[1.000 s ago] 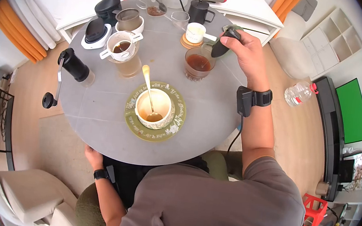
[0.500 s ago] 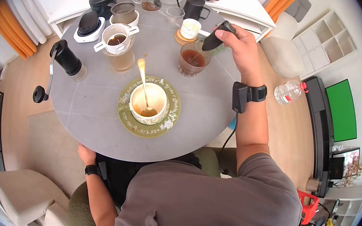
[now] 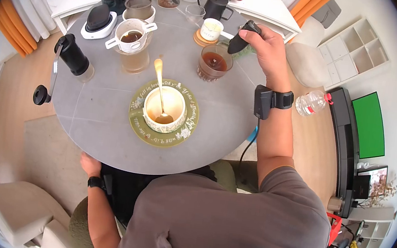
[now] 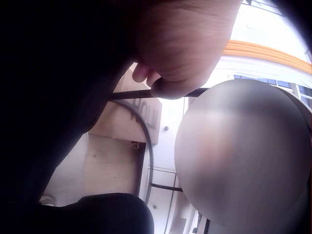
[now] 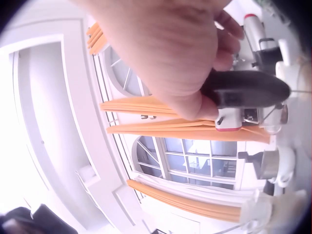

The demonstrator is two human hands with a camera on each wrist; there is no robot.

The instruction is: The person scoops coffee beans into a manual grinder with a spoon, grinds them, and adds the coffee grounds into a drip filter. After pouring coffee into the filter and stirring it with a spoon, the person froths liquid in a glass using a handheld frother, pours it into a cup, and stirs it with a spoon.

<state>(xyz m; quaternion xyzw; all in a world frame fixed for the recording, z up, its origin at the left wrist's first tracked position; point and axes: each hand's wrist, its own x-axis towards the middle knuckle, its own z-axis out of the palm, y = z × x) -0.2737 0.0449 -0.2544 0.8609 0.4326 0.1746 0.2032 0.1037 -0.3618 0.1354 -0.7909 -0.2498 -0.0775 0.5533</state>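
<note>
My right hand (image 3: 268,52) grips a black handheld milk frother (image 3: 241,39), tilted down toward a ribbed glass (image 3: 209,75) of red-brown liquid. Its thin shaft shows past the handle's tip in the right wrist view, and the liquid's surface has a swirl in it. My left hand (image 3: 90,164) is low at the table's near-left edge, holding nothing visible; in the left wrist view its fingers (image 4: 141,73) curl loosely, with a dark bar (image 4: 129,94) crossing behind them. Before me a cup (image 3: 173,103) with a gold spoon (image 3: 159,72) stands on a green saucer (image 3: 140,132).
A white dripper (image 3: 135,36) sits over a glass server left of the ribbed glass. A hand grinder (image 3: 72,54) stands at the left edge. Behind are a white cup (image 3: 210,32) on a wooden coaster, a black pitcher (image 3: 216,7) and a glass with a spoon (image 3: 168,1).
The head view has shifted slightly, so the table sits a little further left. My right hand keeps the frother over the glass, where the swirl now shows more clearly. The left hand stays low.
</note>
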